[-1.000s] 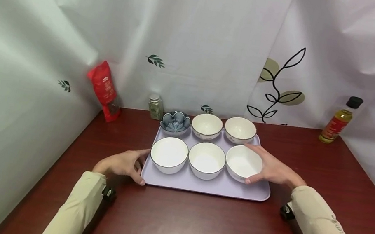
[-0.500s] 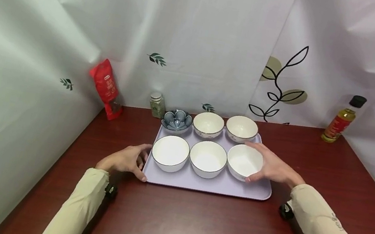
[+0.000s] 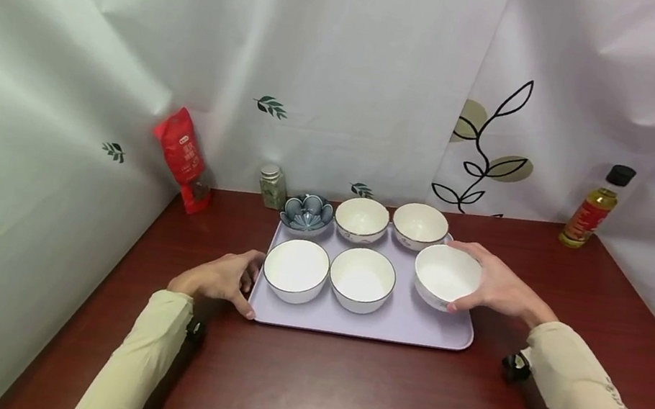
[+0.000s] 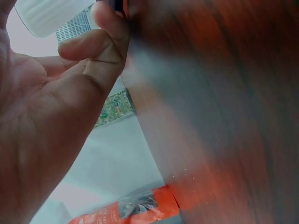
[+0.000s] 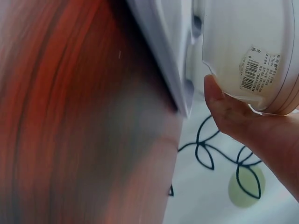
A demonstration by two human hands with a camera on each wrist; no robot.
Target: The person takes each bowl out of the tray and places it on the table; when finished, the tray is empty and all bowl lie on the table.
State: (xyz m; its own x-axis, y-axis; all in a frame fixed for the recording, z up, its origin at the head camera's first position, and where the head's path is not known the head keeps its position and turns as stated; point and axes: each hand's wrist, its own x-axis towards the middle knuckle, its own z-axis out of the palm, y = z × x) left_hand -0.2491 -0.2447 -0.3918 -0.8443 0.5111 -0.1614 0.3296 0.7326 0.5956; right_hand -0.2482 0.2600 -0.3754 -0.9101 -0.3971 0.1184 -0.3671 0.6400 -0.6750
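Note:
My right hand (image 3: 497, 286) grips a white bowl (image 3: 446, 277) by its sides, thumb at the front and fingers behind. It hangs tilted over the right part of the lilac tray (image 3: 308, 316). A barcode label (image 5: 254, 72) shows on its underside in the right wrist view. At the tray's left edge my left hand (image 3: 220, 280) holds on, thumb at the front corner and the other fingers curled. Two dark-rimmed white bowls, a left one (image 3: 296, 271) and a middle one (image 3: 361, 280), stand in the tray's front row.
Behind them on the tray are a blue petal-shaped bowl (image 3: 306, 215) and two cream bowls (image 3: 361, 221) (image 3: 419, 226). A spice jar (image 3: 273, 187) and a red packet (image 3: 183, 157) stand back left, an oil bottle (image 3: 592, 207) back right. A patterned white sheet (image 3: 363, 79) closes off the back.
My right hand has lifted the white bowl off its front-row place and moved it a little right and back. My left hand stays at the tray's edge.

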